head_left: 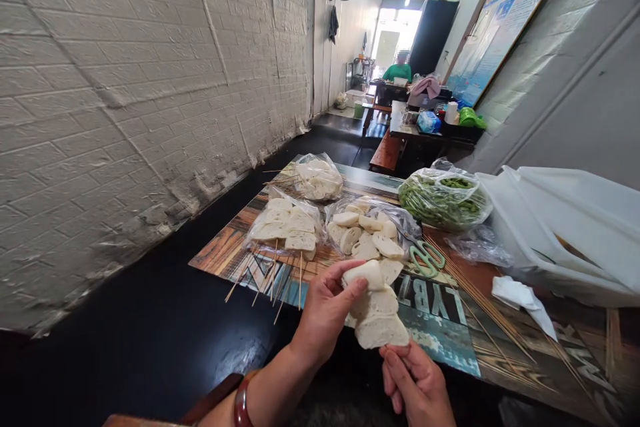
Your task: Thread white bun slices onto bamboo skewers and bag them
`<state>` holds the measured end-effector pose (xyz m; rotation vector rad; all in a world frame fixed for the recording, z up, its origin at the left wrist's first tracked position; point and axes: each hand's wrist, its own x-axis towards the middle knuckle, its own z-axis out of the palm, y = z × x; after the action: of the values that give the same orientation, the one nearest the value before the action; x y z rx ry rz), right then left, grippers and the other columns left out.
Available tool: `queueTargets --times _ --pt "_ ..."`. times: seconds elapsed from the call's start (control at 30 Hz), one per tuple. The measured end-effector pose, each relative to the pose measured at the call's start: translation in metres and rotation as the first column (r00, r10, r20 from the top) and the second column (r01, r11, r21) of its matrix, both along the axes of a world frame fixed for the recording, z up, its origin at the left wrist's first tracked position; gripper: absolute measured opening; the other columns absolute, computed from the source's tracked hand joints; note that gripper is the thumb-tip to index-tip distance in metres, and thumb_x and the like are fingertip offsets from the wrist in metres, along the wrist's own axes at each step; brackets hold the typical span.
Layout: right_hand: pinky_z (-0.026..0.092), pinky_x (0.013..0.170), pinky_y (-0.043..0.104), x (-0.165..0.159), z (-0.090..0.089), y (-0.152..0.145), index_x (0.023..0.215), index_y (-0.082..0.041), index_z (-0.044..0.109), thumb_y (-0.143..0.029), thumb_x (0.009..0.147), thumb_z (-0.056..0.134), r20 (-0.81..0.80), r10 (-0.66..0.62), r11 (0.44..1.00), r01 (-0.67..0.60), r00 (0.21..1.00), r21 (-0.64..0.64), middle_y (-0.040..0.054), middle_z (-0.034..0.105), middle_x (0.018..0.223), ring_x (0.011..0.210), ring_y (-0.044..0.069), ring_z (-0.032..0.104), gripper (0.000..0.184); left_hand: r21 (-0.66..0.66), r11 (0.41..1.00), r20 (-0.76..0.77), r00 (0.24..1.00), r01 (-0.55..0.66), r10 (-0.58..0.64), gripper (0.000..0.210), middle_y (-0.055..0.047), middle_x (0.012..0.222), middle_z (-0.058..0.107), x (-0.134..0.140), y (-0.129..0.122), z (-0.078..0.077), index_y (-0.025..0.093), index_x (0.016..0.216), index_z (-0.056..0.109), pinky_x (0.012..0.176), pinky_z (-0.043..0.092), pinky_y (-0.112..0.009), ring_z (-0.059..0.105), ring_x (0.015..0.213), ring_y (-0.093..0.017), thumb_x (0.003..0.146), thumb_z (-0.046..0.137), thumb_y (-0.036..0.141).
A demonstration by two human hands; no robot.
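Note:
My left hand (325, 303) is closed around a row of thick white slices (377, 310), its thumb pressed on the top slice. They look like speckled fish cake or a similar soft food and overlap one below another. Just under the lowest slice my right hand (417, 380) pinches with thumb and fingers; what lies between the fingertips is hidden. Beyond them, an open plastic bag of loose white slices (367, 223) sits on the table. To its left, skewered white slices (285, 223) lie on plastic with thin bamboo sticks (301, 280) pointing toward me.
Another bag of white slices (319, 177) stands farther back. On the right are green-handled scissors (427, 259), loose bamboo skewers (480, 300), a bag of green vegetables (445, 199), white plastic tubs (575, 227) and a crumpled tissue (523, 300). A person in green (399, 72) sits far back.

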<state>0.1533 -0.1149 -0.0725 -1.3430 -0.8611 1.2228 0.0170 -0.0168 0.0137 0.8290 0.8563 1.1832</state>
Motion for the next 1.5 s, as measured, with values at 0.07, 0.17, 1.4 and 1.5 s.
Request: queueTargets --times 0.07,0.17,1.4,1.5 --pt "0.026 0.037 0.019 -0.0036 0.0032 -0.0005 0.074 -0.015 0.065 -0.064 0.077 0.068 -0.005 -0.013 1.000 0.013 1.000 -0.015 -0.0019 0.053 0.047 0.034 0.005 0.037 0.050 -0.008 1.000 -0.003 1.000 0.000 0.000 0.040 -0.007 0.086 0.076 0.0001 0.0002 -0.0002 0.016 0.097 0.077 0.066 0.048 -0.023 0.064 0.073 -0.016 0.065 0.085 0.038" --pt "0.025 0.036 0.019 -0.0068 0.0050 -0.0003 0.075 -0.015 0.065 -0.065 0.077 0.069 -0.008 -0.011 1.000 0.011 1.000 -0.019 -0.0020 0.053 0.047 0.033 0.005 0.037 0.050 -0.012 1.000 -0.002 1.000 0.011 -0.011 0.041 -0.008 0.086 0.077 0.0001 0.0008 -0.0019 0.016 0.098 0.076 0.066 0.049 -0.023 0.064 0.072 -0.016 0.065 0.085 0.039" --pt "0.027 0.037 0.018 -0.0035 0.0016 0.0062 0.077 -0.015 0.063 -0.058 0.082 0.066 0.079 0.025 0.999 -0.028 0.997 0.040 -0.0026 0.053 0.049 0.035 0.005 0.038 0.043 -0.008 1.000 0.035 0.999 0.016 -0.015 0.039 -0.004 0.077 0.071 -0.0046 0.0036 -0.0024 0.014 0.089 0.073 0.064 0.045 -0.021 0.059 0.068 -0.012 0.065 0.085 0.041" --pt "0.027 0.037 0.018 -0.0033 0.0039 0.0064 0.077 -0.016 0.063 -0.059 0.082 0.066 0.075 0.028 0.999 -0.030 0.997 0.028 -0.0026 0.053 0.049 0.035 0.005 0.039 0.044 -0.011 1.000 0.026 0.999 0.022 -0.022 0.039 -0.003 0.077 0.071 -0.0051 0.0037 -0.0018 0.013 0.087 0.073 0.063 0.045 -0.021 0.058 0.067 -0.012 0.064 0.085 0.042"
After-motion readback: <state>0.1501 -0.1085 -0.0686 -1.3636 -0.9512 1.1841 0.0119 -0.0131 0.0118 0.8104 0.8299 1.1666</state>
